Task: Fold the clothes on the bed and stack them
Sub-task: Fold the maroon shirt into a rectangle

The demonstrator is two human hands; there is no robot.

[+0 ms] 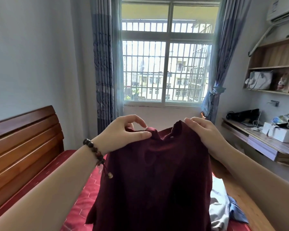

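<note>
Left hand (pixel 123 130) is pinching the maroon garment (pixel 153 177) at one shoulder; right hand (pixel 205 132) is gripping the other, so it is hanging above the red bedsheet (pixel 77 205). To do this well: level the shoulders, let the body drop straight, then lay flat (seams aligned). Pale blue clothes (pixel 223 207) are lying beside it, probably unfolded. The garment's hem is being cut off below.

The garment (pixel 150 177) in the grip was plain dark maroon. Below it, the bed sheet (pixel 83 194) was red with a faint hexagon pattern, and right of it lay pale blue clothes (pixel 223 209). The bracelet (pixel 94 150) had dark brown beads.
</note>
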